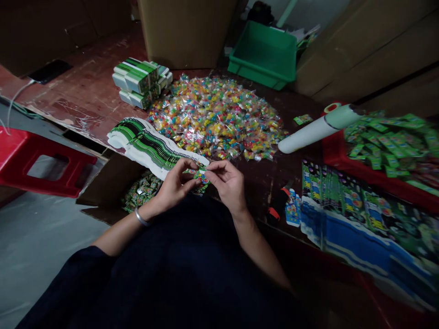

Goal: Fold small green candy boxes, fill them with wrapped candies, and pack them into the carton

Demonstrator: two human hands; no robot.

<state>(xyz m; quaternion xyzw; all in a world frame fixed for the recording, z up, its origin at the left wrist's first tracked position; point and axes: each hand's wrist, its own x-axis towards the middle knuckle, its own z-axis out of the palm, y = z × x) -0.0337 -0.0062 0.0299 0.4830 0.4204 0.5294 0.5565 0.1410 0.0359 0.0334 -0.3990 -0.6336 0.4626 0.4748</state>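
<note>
Between my two hands is a small printed candy box [202,176], mostly green with colourful spots. My left hand [176,183] pinches its left side between thumb and fingers, a silver bangle on the wrist. At its upper right, my right hand [228,183] closes thumb and fingertips on the box's edge. The fingers cover much of the box. A fanned row of flat green and white cartons [147,146] runs from the left up to my hands. Just beyond them lies a large heap of clear packets of colourful candies [219,116].
Below the table edge, an open cardboard box [106,183] holds many small packs. Bundled cartons [135,77] and a green bin [262,55] stand behind. To the right are a white roll [318,130], a red tray [332,151] of green packs, a black-and-orange tool [278,203] and printed sheets [363,233].
</note>
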